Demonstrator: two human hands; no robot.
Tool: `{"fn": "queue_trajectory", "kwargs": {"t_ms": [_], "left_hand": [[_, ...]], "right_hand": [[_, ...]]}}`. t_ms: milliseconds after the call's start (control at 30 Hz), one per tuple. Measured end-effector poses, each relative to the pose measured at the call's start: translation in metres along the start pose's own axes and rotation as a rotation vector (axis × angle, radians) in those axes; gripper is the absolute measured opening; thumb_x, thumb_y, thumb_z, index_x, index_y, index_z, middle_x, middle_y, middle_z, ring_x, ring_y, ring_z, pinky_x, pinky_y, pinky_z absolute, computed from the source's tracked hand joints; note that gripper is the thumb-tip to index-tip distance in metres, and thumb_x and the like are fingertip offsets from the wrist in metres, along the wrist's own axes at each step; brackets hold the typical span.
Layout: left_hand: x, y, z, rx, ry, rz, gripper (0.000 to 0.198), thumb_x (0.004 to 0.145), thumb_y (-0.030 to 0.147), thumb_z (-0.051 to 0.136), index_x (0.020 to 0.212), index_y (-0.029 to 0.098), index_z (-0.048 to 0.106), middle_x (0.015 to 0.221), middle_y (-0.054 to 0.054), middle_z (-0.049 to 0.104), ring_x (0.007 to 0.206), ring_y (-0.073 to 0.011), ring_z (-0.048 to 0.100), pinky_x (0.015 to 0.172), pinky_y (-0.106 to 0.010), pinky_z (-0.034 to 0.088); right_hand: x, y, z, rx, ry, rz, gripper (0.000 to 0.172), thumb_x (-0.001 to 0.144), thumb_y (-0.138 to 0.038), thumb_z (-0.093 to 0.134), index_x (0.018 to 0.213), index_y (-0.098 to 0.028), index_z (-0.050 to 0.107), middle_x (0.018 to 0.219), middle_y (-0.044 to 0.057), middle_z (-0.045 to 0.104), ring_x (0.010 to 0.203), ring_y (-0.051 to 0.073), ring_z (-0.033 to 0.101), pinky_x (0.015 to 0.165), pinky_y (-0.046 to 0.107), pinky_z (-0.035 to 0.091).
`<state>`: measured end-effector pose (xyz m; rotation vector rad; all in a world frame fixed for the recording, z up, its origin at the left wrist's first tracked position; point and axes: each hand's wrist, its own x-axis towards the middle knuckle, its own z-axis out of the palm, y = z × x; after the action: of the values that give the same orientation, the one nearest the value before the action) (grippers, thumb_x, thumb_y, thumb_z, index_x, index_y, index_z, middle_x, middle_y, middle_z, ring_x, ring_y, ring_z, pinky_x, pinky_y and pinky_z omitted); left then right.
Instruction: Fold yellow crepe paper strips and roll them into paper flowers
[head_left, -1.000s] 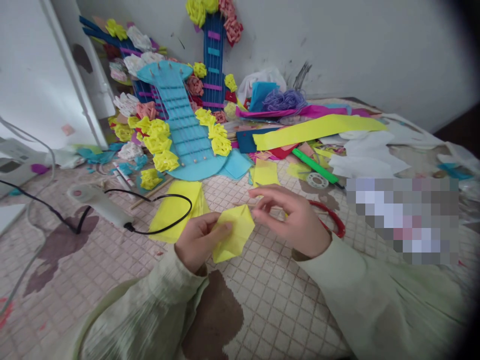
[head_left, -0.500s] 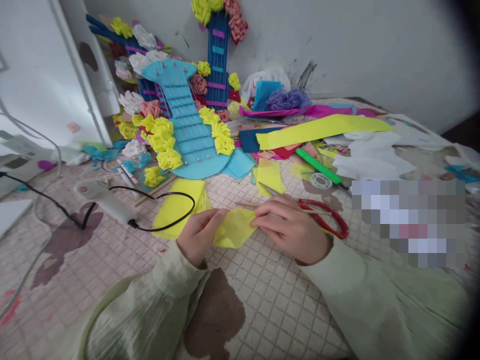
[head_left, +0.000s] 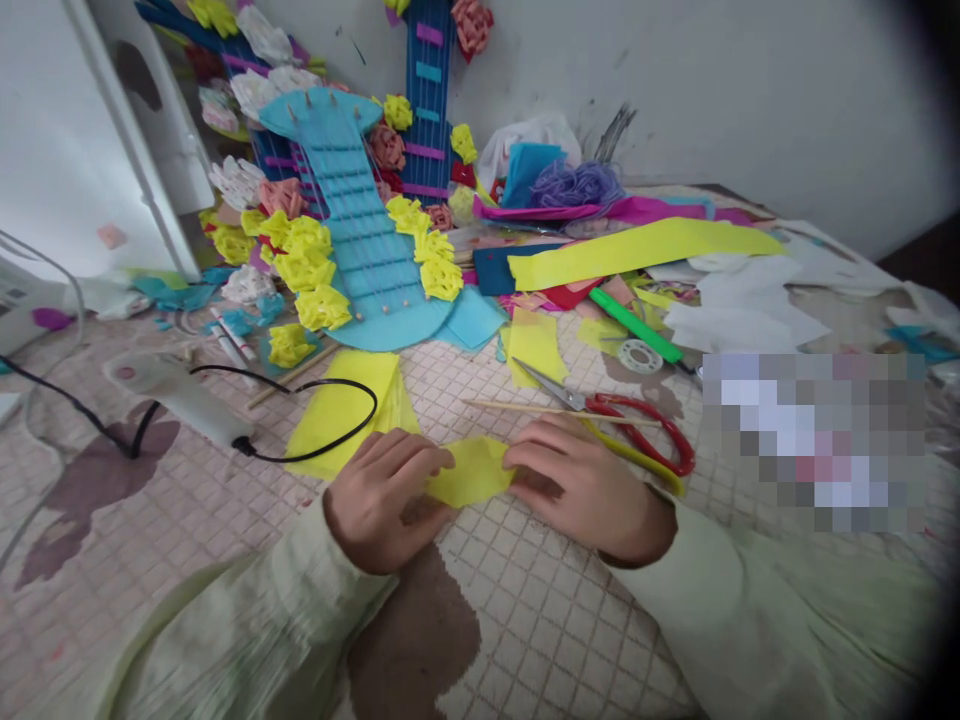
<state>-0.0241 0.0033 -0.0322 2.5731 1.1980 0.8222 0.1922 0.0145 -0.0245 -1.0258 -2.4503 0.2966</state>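
Observation:
A small folded yellow paper piece lies flat on the checked tablecloth between my hands. My left hand presses its left edge with curled fingers. My right hand pins its right edge, fingers bent down onto it. Both hands rest low on the table. Red-handled scissors and a thin wooden stick lie just beyond my right hand.
A glue gun with a black cord lies at left, beside yellow paper sheets. A blue guitar-shaped craft with paper flowers stands behind. Coloured paper strips, a green cutter and a tape roll crowd the right.
The yellow paper came down from mid-air and now lies pressed flat on the table. Both hands lowered with it and closed onto its edges.

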Motion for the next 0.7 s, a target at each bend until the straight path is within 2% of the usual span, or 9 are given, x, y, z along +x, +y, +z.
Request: {"fn": "queue_trajectory", "kwargs": {"t_ms": [133,267,333,467,700], "left_hand": [[0.0002,-0.0033,0.0004,0.008,-0.030,0.045,0.009,0.071,0.019,0.055,0.080,0.017,0.056,0.077,-0.005,0.060,0.072,-0.0192,0.053,0.064,-0.034,0.043],[0.0019,-0.0013,-0.0047,0.083,0.048,0.043,0.021,0.069,0.019,0.058,0.090,0.016,0.056,0.084,-0.008,0.058,0.074,-0.0202,0.052,0.064,-0.036,0.044],[0.0026,0.0001,-0.0069,0.091,0.081,0.025,0.021,0.067,0.017,0.060,0.087,0.014,0.055,0.082,-0.008,0.058,0.074,-0.0206,0.053,0.064,-0.036,0.044],[0.0020,0.0000,-0.0067,0.078,0.024,0.033,0.003,0.068,0.015,0.057,0.070,0.017,0.055,0.071,-0.004,0.059,0.068,-0.0184,0.052,0.061,-0.034,0.042],[-0.0012,-0.0044,-0.0020,0.034,-0.039,0.042,0.007,0.072,0.018,0.054,0.069,0.019,0.060,0.069,-0.002,0.060,0.068,-0.0178,0.050,0.061,-0.033,0.041]], "right_hand": [[-0.0005,0.0024,-0.0008,0.001,-0.029,0.016,0.009,0.076,-0.019,0.054,0.074,-0.017,0.061,0.077,0.003,0.059,0.080,0.016,0.049,0.076,0.034,0.039],[-0.0013,0.0034,0.0003,0.006,-0.033,0.001,0.013,0.078,-0.019,0.052,0.071,-0.017,0.064,0.074,0.002,0.059,0.077,0.016,0.049,0.075,0.034,0.039],[-0.0013,0.0035,0.0006,0.016,-0.037,0.009,0.013,0.078,-0.019,0.052,0.072,-0.017,0.064,0.074,0.003,0.060,0.077,0.016,0.049,0.074,0.034,0.039],[-0.0010,0.0038,0.0000,0.037,-0.045,0.030,0.013,0.078,-0.020,0.053,0.073,-0.018,0.065,0.075,0.002,0.060,0.077,0.016,0.049,0.075,0.034,0.039],[-0.0007,0.0041,-0.0005,0.081,-0.080,0.048,0.014,0.079,-0.021,0.052,0.074,-0.018,0.064,0.076,0.002,0.061,0.077,0.015,0.050,0.075,0.033,0.038]]}}
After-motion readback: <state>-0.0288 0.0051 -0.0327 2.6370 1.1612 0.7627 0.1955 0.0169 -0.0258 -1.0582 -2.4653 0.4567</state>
